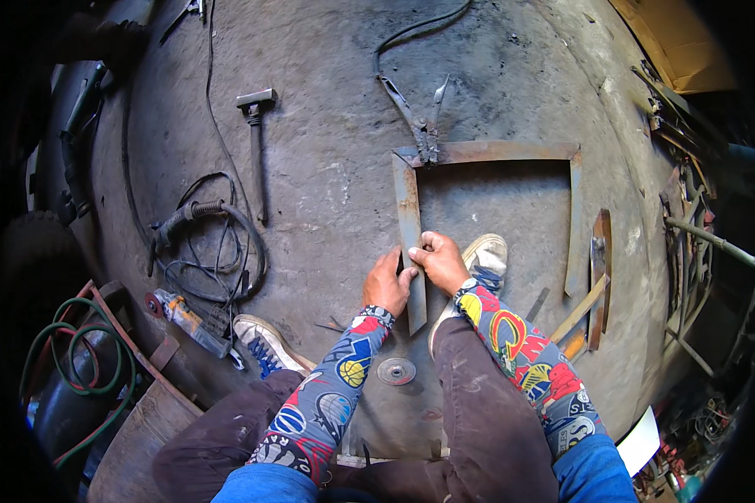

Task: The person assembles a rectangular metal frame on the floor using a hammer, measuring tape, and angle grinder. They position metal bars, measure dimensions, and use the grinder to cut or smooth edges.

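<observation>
A three-sided frame of rusty flat-looking steel (495, 152) lies on the floor in front of me, its open side toward me. My left hand (387, 283) grips the left leg of the frame from its outer edge, fingers curled and thumb against the metal. Just above and to the right, my right hand (441, 261) pinches the same leg from the inner side. The fingertips' undersides are hidden. At the frame's far left corner, a welding ground clamp (426, 138) bites the top bar, its cable (419, 29) running away from me.
To the left lie a hammer (258, 151), a coiled welding cable (256, 260) and an angle grinder (189, 318). A grinding disc (396, 371) rests between my feet. Metal strips (600, 277) and a wooden stick (580, 308) lie right; scrap rods (696, 235) crowd the far right edge.
</observation>
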The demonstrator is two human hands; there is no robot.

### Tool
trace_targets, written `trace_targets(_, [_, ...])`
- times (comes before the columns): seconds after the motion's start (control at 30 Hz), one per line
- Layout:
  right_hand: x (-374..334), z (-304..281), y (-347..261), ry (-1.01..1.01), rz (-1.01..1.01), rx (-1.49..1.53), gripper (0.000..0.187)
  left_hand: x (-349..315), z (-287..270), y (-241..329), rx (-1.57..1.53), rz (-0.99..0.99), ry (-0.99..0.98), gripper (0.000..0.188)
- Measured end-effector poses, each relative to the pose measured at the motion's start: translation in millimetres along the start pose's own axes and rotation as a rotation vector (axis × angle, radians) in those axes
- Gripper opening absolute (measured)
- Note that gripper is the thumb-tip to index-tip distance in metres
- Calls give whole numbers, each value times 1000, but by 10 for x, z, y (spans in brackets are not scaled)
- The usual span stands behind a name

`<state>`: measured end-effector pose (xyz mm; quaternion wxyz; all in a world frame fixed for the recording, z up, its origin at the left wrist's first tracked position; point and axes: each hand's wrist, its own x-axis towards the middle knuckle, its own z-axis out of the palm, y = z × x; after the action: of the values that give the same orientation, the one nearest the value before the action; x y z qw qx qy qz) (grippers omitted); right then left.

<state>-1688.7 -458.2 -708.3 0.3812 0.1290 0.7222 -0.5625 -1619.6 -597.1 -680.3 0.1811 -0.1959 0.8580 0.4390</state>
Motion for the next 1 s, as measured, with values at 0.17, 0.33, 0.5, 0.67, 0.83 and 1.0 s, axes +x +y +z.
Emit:
trace_targets(0.17, [8,-15,5,-9,14,-32,13,0,9,-29,-36,33,17,51])
trace_targets(0.33, [22,9,57,4,32,52,12,9,-20,-13,-33,5,-12,51])
trace_targets(0.5, [14,35,50,-3,89,170,11,-6,-52,10,-32,6,-1,49])
trace_targets(0.67, [-19,32,-12,-2,118,208,10,7,-40,-27,-83,-2,-20,45])
trace_targets(0.83, [-2,43,13,34,92,149,12,24,-23,-70,-94,11,-16,43])
trace_targets(1.0, [12,53,68,70,100,105,13,23,-19,-78,-120,18,-2,43])
